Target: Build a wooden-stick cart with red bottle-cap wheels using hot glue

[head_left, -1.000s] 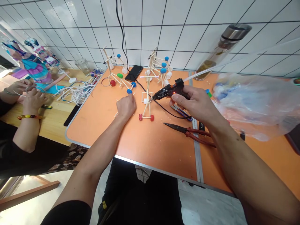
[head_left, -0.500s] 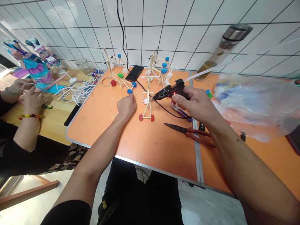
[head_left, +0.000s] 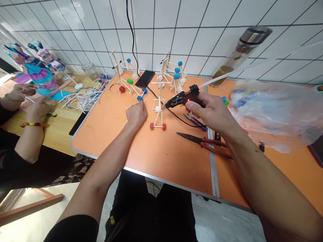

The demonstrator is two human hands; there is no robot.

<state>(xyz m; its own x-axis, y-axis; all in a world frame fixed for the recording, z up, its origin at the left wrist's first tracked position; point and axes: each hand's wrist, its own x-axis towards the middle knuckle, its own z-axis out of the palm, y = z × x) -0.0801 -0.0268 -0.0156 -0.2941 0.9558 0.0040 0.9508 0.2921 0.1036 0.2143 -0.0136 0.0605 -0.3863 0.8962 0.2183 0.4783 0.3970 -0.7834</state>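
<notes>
In the head view my right hand [head_left: 210,109] grips a black hot glue gun [head_left: 178,98] with a red light lit and a long clear glue stick at its back. The gun's nozzle meets a small wooden stick frame [head_left: 158,116] with two red wheels at its front and a white piece in its middle. My left hand [head_left: 136,115] rests closed on the orange table, left of that frame. Thin wooden sticks [head_left: 125,123] poke out beside it; what its fingers hold is hidden. Just beyond it are blue caps [head_left: 139,98] on another stick model.
Stick models [head_left: 165,65] and a phone [head_left: 145,78] stand or lie by the tiled wall. To the right are long-nose pliers [head_left: 191,137], small cutters [head_left: 195,121], a glass bottle [head_left: 237,57] and a plastic bag [head_left: 275,114]. A co-worker's hands [head_left: 35,109] hold a ring at left.
The glue gun and my right hand have shifted very slightly to the right. My left hand stays put. The co-worker's hands have moved a little around the ring.
</notes>
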